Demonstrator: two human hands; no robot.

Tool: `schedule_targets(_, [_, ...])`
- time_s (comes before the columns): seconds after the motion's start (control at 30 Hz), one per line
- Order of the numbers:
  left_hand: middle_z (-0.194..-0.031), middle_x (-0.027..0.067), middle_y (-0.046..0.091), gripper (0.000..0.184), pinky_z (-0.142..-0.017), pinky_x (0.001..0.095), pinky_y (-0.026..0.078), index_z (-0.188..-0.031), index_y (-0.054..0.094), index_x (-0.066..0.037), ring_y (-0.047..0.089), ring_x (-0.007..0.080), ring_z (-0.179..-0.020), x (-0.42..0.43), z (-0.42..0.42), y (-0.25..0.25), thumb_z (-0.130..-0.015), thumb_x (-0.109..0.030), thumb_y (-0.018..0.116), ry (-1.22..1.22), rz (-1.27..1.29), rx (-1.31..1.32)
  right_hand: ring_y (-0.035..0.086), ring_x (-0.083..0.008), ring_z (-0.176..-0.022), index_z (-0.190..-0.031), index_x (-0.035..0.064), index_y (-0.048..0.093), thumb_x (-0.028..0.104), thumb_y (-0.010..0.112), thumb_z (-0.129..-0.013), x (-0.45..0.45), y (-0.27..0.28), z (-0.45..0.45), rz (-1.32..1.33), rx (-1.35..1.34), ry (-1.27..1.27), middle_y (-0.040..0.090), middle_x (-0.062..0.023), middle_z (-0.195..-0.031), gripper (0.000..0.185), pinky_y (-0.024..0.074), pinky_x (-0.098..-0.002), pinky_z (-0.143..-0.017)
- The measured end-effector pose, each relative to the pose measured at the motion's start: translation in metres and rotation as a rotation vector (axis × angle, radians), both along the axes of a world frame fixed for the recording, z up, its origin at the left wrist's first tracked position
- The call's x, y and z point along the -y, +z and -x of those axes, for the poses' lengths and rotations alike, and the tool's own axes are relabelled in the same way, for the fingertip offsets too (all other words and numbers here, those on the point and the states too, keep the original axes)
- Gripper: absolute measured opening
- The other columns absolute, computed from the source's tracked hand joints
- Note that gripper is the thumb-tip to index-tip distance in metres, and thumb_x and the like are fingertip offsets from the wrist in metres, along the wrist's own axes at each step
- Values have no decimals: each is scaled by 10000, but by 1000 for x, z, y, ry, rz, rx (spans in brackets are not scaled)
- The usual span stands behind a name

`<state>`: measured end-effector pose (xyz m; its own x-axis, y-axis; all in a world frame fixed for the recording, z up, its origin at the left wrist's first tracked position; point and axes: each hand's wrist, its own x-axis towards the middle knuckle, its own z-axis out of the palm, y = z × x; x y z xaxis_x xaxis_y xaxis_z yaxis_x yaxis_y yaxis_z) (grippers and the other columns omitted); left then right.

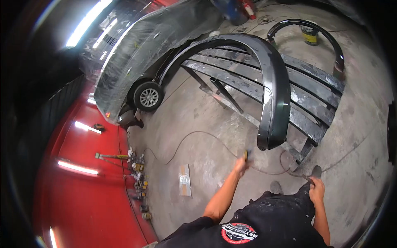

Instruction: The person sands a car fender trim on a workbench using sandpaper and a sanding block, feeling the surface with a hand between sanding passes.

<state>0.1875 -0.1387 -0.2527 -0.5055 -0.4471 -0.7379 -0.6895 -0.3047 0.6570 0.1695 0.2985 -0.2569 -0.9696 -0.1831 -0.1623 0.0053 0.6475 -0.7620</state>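
Note:
Blurred by motion, my left hand (240, 166) is closed on a small yellow and dark object (246, 156) that I cannot make out, out over the floor. My right hand (316, 189) is closed around a thin hose (293, 174) beside my leg. The hose runs in loops across the concrete. In front of me a large curved grey and black trim piece (276, 82) lies over a slatted metal bench (314, 93). Its near end hangs past the bench's edge, a little beyond my left hand and apart from it.
A plastic-covered car (144, 45) stands at the upper left, its wheel (148, 96) showing. Another curved black piece (328, 37) is behind the bench, beside a bucket (309, 36). Cans (143, 194) line the red wall (91, 186). A flat cardboard piece (185, 180) lies on the floor.

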Motion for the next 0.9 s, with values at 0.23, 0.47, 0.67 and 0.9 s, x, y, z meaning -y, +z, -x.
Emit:
schedule_targets(0.23, [-825,135,637,306,-737,454,474,-921,652,-36,614,257,-776,-147,-178,-71,-922,-288,479,-194,-207,249,553,-357,-1005,-1043,68,720,-82,593,-706,-78,-29,38,-137,-19,320,601,-162,-1006,390,459,-426,-888])
schedule_targets(0.47, [-830,6,609,279,-601,326,507,-1008,647,-64,598,128,-753,-266,-71,-33,-948,-248,446,-187,-295,405,598,-346,-910,-942,88,767,-90,615,-671,-165,-18,156,-65,150,711,645,-155,-916,357,490,-415,-825])
schedule_targets(0.67, [-1013,57,627,383,-678,328,544,-1233,567,-45,633,159,-787,-325,-47,29,-975,-302,449,-153,-199,346,650,-322,-754,-921,62,763,-80,597,-714,-221,37,252,-85,230,995,681,-138,-785,301,515,-418,-726])
schedule_targets(0.9, [-996,48,643,340,-691,259,508,-1157,569,-20,612,92,-774,-316,-17,150,-1035,-326,482,194,82,-35,608,-126,-697,-1103,-23,624,-75,622,-819,-277,91,369,271,1132,298,666,-29,-800,289,517,-258,-677])
